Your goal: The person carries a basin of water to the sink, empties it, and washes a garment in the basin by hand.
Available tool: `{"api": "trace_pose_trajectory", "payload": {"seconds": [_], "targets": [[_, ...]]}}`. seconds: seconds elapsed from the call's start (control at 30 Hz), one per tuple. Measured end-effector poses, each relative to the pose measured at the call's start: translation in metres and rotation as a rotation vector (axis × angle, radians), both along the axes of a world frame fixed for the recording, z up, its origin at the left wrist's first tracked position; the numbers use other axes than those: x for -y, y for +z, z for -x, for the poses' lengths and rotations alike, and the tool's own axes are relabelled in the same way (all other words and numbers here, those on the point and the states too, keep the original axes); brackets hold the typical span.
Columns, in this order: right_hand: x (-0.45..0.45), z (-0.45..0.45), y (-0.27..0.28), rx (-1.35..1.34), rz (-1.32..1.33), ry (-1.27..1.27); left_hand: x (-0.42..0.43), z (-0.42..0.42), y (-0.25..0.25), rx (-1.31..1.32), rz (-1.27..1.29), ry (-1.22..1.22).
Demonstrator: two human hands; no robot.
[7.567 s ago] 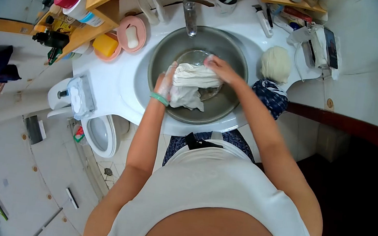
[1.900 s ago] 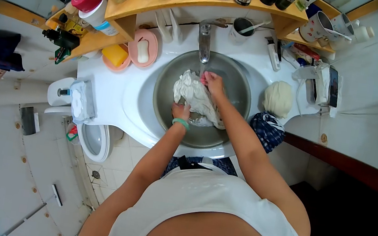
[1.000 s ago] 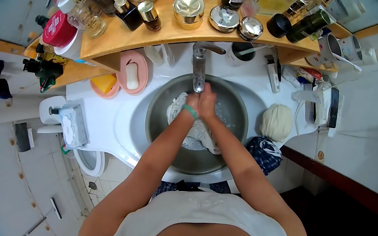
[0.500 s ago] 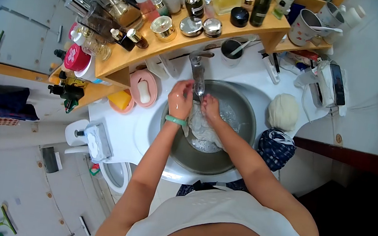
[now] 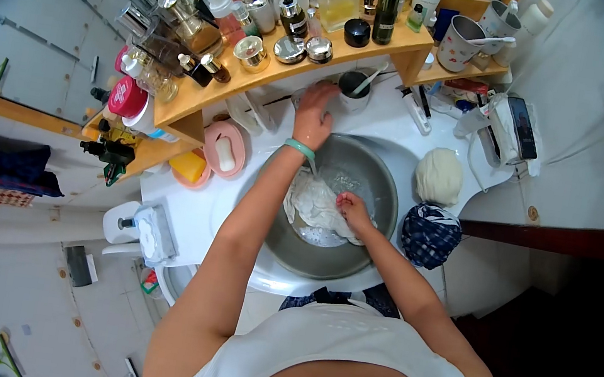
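My left hand (image 5: 314,116), with a green bangle at its wrist, is at the faucet behind the basin. Its fingers are closed over the faucet handle, and the hand hides most of the faucet. A grey metal basin (image 5: 281,246) sits in the white sink, with bubbly water in it. Inside lies a wet, crumpled white cloth (image 5: 312,202). My right hand (image 5: 353,213) is over the cloth's right side, fingers curled on it; the exact grip is partly hidden.
Right of the basin are a cream bundle (image 5: 439,176) and a dark-blue checked bundle (image 5: 431,236). A grey cup (image 5: 354,91) stands behind it. Pink soap dishes (image 5: 227,148) are at the left. A wooden shelf (image 5: 297,63) crowded with bottles overhangs the back.
My left hand has moved up from beside the spout onto the faucet handle. My right hand has come down and right, away from the spout. The cloth lies lower and more spread out.
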State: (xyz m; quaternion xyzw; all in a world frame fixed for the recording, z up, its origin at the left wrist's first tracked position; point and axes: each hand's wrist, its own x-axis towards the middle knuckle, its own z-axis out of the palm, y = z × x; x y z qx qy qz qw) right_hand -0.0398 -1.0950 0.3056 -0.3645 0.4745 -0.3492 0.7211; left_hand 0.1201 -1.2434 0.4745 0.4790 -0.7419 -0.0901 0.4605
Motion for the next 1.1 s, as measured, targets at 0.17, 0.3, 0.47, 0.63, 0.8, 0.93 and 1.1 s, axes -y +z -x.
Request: {"api": "trace_pose_trajectory", "payload": {"seconds": [0.17, 0.3, 0.47, 0.63, 0.8, 0.93, 1.1], "targets": [[-0.004, 0.005, 0.001, -0.032, -0.026, 0.036, -0.051, 0.003, -0.006, -0.139, -0.06, -0.211], [-0.008, 0.002, 0.008, -0.063, 0.1, 0.017, -0.08, -0.033, -0.036, -0.245, -0.274, 0.019], [-0.006, 0.001, -0.008, -0.164, 0.148, 0.075, -0.076, -0.06, -0.076, -0.062, -0.337, 0.318], [-0.008, -0.001, 0.002, -0.188, 0.102, 0.081, -0.055, -0.052, -0.113, 0.335, -0.277, 0.384], [-0.017, 0.007, -0.007, -0.279, 0.102, 0.075, -0.061, -0.062, -0.108, 0.298, -0.347, 0.022], [-0.02, 0.006, -0.013, -0.199, 0.051, 0.053, -0.077, -0.073, -0.094, -0.032, -0.373, -0.12], [-0.014, -0.003, -0.001, -0.207, 0.083, 0.066, -0.085, -0.041, -0.102, -1.251, -0.862, -0.128]]}}
